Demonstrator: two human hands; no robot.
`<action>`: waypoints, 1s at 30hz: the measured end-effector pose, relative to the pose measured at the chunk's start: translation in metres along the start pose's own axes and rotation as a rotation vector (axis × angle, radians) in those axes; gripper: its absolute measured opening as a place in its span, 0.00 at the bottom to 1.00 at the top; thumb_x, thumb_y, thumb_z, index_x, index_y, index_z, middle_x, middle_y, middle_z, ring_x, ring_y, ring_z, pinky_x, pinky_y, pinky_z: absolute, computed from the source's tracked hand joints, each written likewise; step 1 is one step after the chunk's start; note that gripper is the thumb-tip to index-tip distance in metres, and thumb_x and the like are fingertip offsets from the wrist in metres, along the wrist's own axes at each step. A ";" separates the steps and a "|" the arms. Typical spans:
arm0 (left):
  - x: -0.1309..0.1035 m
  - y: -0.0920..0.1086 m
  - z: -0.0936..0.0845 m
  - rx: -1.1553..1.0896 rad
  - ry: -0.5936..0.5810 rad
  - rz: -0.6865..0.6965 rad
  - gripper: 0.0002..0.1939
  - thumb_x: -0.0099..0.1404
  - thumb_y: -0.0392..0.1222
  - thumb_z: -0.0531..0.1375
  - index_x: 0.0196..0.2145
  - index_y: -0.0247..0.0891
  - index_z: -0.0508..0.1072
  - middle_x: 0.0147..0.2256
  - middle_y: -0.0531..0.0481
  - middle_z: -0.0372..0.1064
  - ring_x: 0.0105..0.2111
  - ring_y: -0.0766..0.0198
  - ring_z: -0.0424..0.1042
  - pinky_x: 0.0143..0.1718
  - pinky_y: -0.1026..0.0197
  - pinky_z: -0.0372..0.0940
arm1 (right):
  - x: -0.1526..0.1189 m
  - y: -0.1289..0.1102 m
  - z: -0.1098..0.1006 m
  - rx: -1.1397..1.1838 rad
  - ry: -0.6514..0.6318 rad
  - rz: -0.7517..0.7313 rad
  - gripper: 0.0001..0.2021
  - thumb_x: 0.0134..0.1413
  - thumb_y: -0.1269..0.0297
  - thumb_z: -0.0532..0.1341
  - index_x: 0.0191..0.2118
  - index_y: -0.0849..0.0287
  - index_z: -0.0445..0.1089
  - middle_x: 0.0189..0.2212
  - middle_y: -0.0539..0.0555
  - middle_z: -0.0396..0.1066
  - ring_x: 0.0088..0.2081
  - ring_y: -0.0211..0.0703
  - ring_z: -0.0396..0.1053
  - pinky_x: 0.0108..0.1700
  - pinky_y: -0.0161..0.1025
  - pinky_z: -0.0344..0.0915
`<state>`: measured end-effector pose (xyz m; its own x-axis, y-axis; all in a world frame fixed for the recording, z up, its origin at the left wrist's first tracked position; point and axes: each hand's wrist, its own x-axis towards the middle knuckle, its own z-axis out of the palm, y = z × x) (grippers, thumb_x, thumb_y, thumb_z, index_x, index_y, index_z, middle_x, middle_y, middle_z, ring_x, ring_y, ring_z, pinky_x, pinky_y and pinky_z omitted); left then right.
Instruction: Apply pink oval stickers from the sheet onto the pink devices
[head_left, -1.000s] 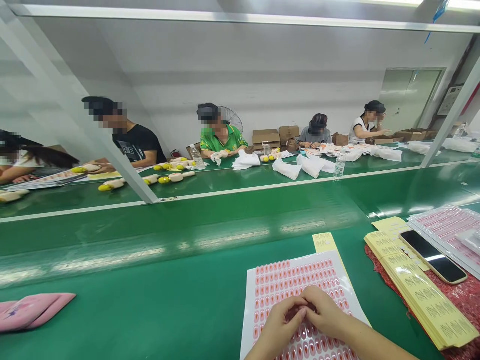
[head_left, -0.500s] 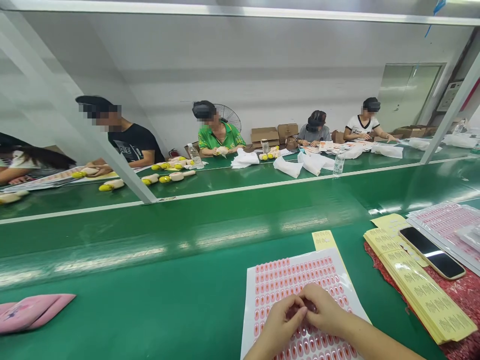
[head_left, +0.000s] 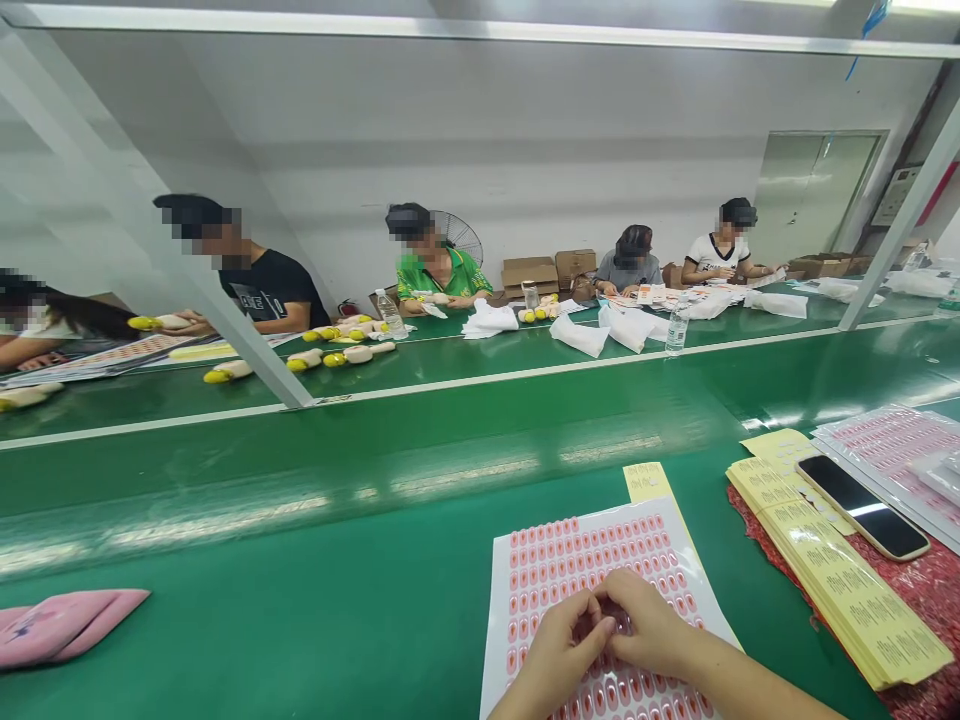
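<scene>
A white sheet [head_left: 498, 575] lies on the green table in front of me. Rows of small pink oval stickers [head_left: 592, 692], each with a red mark in its middle, cover it. Over its lower half, my left hand [head_left: 566, 640] has its fingers curled and the thumb bent in. My right hand [head_left: 649, 625] is closed in the same way, its fingertips meeting those of the left. Whatever may be pinched between them is hidden. From under the sheet's far corner sticks out a yellow label strip [head_left: 645, 482].
To the right, a stack of yellow label sheets [head_left: 832, 570] and a phone [head_left: 862, 505] rest on red wrap [head_left: 922, 590]. Beyond are more pink sticker sheets [head_left: 892, 440]. A pink cloth [head_left: 71, 625] lies at left. Several co-workers sit across the green belt [head_left: 420, 440].
My hands have barely shifted and stay together over the sheet. Across the belt, the co-worker in black has raised a yellow-ended piece and moved it left.
</scene>
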<state>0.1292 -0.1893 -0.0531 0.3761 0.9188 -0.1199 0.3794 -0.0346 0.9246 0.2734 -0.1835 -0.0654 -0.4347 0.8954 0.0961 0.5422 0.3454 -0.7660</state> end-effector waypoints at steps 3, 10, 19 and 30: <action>0.000 0.000 0.000 0.003 0.001 -0.002 0.09 0.54 0.43 0.53 0.20 0.39 0.57 0.20 0.57 0.56 0.22 0.67 0.54 0.25 0.65 0.50 | 0.001 -0.001 0.000 -0.006 -0.013 0.004 0.09 0.36 0.72 0.55 0.30 0.59 0.63 0.29 0.51 0.65 0.32 0.41 0.61 0.35 0.36 0.56; -0.002 0.003 -0.001 0.007 -0.007 0.005 0.09 0.54 0.43 0.52 0.20 0.39 0.57 0.20 0.56 0.56 0.22 0.67 0.54 0.25 0.65 0.52 | 0.001 0.000 -0.001 0.013 -0.010 0.000 0.10 0.35 0.73 0.55 0.30 0.59 0.64 0.29 0.51 0.65 0.32 0.40 0.60 0.34 0.36 0.56; -0.001 0.002 -0.001 0.034 -0.001 0.007 0.08 0.54 0.42 0.53 0.20 0.38 0.59 0.20 0.56 0.58 0.22 0.67 0.56 0.25 0.65 0.53 | 0.000 -0.001 -0.001 0.021 -0.001 0.004 0.08 0.36 0.72 0.55 0.29 0.59 0.63 0.29 0.51 0.65 0.32 0.41 0.60 0.34 0.36 0.55; 0.000 0.002 0.000 0.068 -0.008 0.059 0.05 0.53 0.38 0.53 0.24 0.37 0.68 0.27 0.51 0.69 0.27 0.64 0.64 0.29 0.65 0.58 | -0.001 -0.001 -0.002 0.033 0.000 0.005 0.08 0.35 0.74 0.54 0.28 0.59 0.61 0.28 0.51 0.64 0.31 0.40 0.60 0.33 0.35 0.55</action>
<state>0.1299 -0.1890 -0.0509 0.4062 0.9112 -0.0687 0.4124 -0.1157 0.9036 0.2749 -0.1838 -0.0631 -0.4318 0.8972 0.0921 0.5202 0.3312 -0.7872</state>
